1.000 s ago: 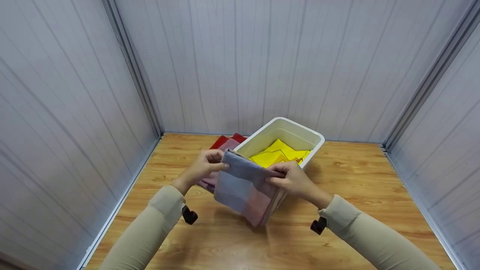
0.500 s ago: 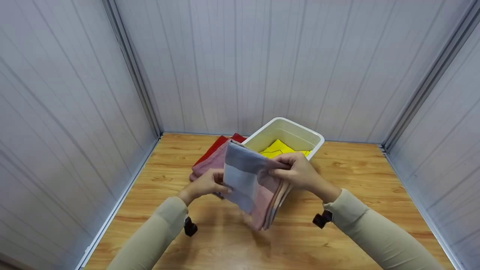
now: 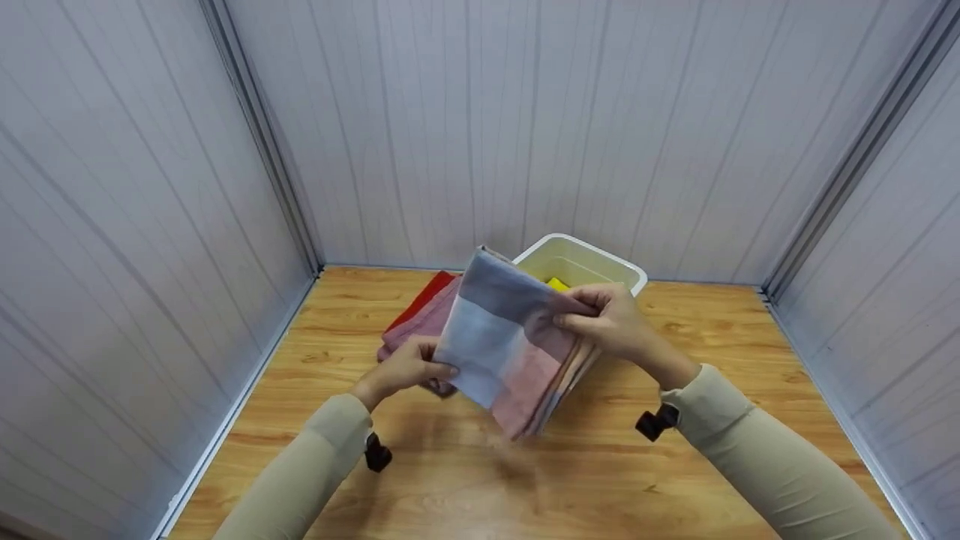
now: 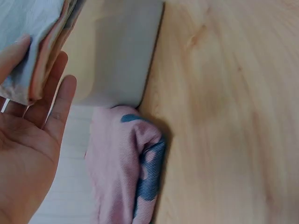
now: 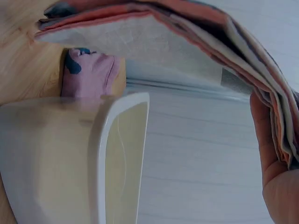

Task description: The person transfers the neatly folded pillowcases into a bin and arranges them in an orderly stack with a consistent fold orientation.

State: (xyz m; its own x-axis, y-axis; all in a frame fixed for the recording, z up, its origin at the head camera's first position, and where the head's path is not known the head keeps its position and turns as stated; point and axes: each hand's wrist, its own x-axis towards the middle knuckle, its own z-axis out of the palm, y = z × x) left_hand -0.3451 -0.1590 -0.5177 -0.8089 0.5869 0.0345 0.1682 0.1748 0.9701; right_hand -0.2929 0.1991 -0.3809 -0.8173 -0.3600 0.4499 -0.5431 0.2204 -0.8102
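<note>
A folded cloth (image 3: pixel 484 341) with blue-grey, pale blue and pink blocks is held up, tilted, in front of the white bin. My left hand (image 3: pixel 405 367) pinches its lower left edge, thumb in front. At its upper right edge, my right hand (image 3: pixel 622 326) pinches the stacked layers between thumb and fingers. Several folded layers with orange-pink edges show in the right wrist view, where the cloth (image 5: pixel 140 39) arches away from the right hand (image 5: pixel 282 186). In the left wrist view, the left hand's fingers (image 4: pixel 58 109) lie behind the cloth (image 4: pixel 28 32).
Behind the cloth stands the white bin (image 3: pixel 637 281), with a bit of yellow cloth (image 3: pixel 556 284) showing inside. Left of it, a pink cloth (image 3: pixel 412 326) with dark blue patches lies against a red cloth (image 3: pixel 431 292) on the wooden table (image 3: pixel 720 337). Panel walls enclose the sides and back.
My left hand has shifted from the cloth's upper left corner down to its lower left edge. Both hands have raised the cloth rightward, and it now hides more of the bin.
</note>
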